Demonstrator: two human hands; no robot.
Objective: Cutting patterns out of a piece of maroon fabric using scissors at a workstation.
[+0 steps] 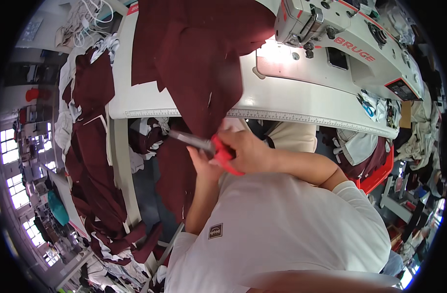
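My right hand (pixel 247 150) grips a pair of red-handled scissors (pixel 224 155) in front of my chest. Their metal blades, blurred, point left and pass close over my left hand (pixel 205 165). That hand is raised at the near side of the table, its thumb up. Its other fingers are largely hidden behind the scissors, so I cannot tell whether it holds cloth. Dark maroon fabric (pixel 197 58) lies across the white sewing table (pixel 153 100) and hangs over the front edge, its lower point ending near my right hand. More maroon cloth (pixel 175 175) hangs below, left of my forearm.
A white Bruge sewing machine (pixel 318 22) stands at the right with its lamp lit. A ruler strip (pixel 274 115) runs along the table's front edge. Maroon pieces (pixel 95 164) are heaped over a stand at left. Blue-handled snips (pixel 367 108) lie at right, above a red crate (pixel 377 177).
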